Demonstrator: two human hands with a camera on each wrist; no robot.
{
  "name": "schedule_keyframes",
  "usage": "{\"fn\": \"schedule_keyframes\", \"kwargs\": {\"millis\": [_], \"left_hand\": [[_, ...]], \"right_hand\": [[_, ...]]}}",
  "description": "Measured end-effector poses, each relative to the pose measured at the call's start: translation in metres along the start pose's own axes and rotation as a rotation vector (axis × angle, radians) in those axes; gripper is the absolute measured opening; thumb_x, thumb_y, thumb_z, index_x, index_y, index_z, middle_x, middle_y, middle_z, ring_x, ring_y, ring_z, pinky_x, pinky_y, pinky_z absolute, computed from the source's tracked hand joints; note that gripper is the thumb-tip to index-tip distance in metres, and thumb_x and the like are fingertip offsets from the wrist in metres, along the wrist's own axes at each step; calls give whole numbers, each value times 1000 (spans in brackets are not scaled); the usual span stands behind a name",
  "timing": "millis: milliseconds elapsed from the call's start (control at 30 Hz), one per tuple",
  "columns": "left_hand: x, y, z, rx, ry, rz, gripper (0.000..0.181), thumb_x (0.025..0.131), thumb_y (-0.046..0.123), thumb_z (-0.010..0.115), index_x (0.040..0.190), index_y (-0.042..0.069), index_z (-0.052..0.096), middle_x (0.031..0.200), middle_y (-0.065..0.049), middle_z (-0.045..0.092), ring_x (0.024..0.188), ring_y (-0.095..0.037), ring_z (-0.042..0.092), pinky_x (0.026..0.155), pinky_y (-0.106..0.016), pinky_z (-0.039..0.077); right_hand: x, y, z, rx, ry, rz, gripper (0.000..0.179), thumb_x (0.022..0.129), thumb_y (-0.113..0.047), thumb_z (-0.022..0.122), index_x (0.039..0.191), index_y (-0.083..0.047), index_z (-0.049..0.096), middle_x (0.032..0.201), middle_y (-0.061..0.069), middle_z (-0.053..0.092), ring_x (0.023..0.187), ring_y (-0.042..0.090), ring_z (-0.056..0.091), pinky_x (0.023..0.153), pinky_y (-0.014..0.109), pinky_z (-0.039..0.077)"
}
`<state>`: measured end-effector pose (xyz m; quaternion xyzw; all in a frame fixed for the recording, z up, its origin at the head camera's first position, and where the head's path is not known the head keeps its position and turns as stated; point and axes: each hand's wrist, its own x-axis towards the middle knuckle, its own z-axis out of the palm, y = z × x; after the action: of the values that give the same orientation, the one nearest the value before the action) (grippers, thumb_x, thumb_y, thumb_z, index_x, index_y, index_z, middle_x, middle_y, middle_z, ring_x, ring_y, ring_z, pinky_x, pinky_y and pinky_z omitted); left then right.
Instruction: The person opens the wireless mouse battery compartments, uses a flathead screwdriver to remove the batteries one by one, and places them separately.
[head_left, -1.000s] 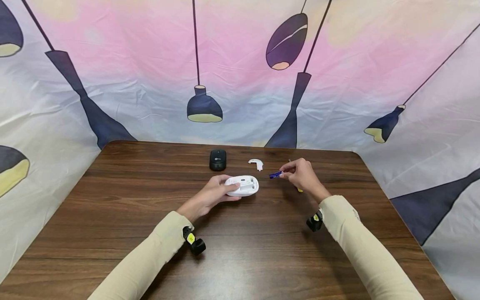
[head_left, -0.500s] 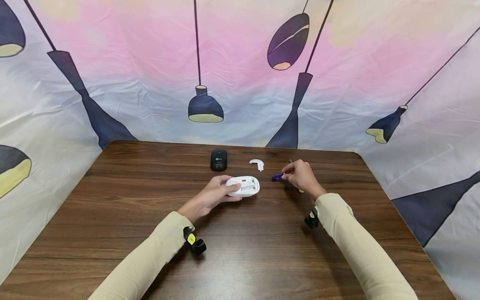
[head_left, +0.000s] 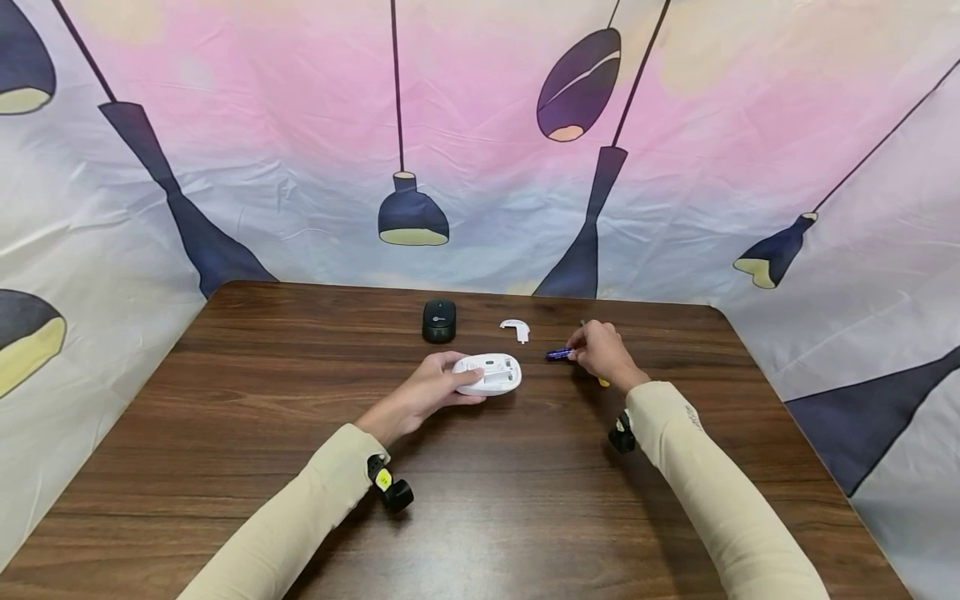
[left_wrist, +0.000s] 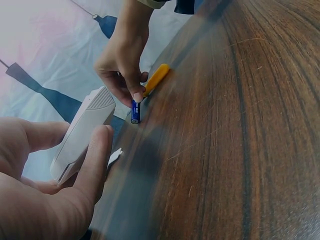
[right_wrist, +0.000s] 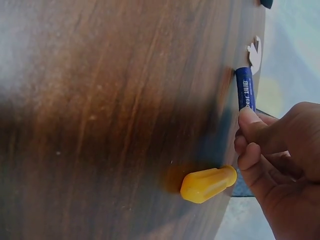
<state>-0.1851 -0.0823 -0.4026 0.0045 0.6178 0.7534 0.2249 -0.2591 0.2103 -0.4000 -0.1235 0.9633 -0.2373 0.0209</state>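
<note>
In the head view my left hand [head_left: 423,387] grips a white computer mouse [head_left: 506,367], underside up, with the thumb across it and the battery bay uncovered. To the right, my right hand [head_left: 607,350] pinches a blue battery [right_wrist: 245,87] by one end between thumb and fingers. The battery's free end points left, close over the table. Below the right hand lies a screwdriver with a yellow handle [right_wrist: 207,185], its shaft mostly hidden by the hand. A white battery cover [head_left: 517,328] rests on the table behind the mouse.
A black mouse [head_left: 438,322] stands near the table's back edge, left of the cover. The brown wooden table [head_left: 480,517] meets a patterned cloth backdrop [head_left: 480,167] behind and at both sides.
The right hand and battery have shifted slightly right and lower, nearer the table. The left hand holds the white mouse nearly still.
</note>
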Motion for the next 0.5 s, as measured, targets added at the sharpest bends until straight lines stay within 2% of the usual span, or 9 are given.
{"fn": "schedule_keyframes", "kwargs": {"millis": [300,500], "left_hand": [[1,0,0,12,-4,0,49,101,0,57,142,-15,36,132,-30,48,96,-24,64,89,-35,61],[1,1,1,10,-9,-1,48,102,0,57,142,-14,36,134,-31,47,99,-25,63,90,-36,61]], "right_hand": [[4,1,1,-59,-22,0,13,91,1,72,103,2,77,102,16,75,103,35,68,90,51,58],[7,0,2,-87,-30,3,11,90,1,73,99,0,78,98,13,76,103,34,68,93,52,57]]}}
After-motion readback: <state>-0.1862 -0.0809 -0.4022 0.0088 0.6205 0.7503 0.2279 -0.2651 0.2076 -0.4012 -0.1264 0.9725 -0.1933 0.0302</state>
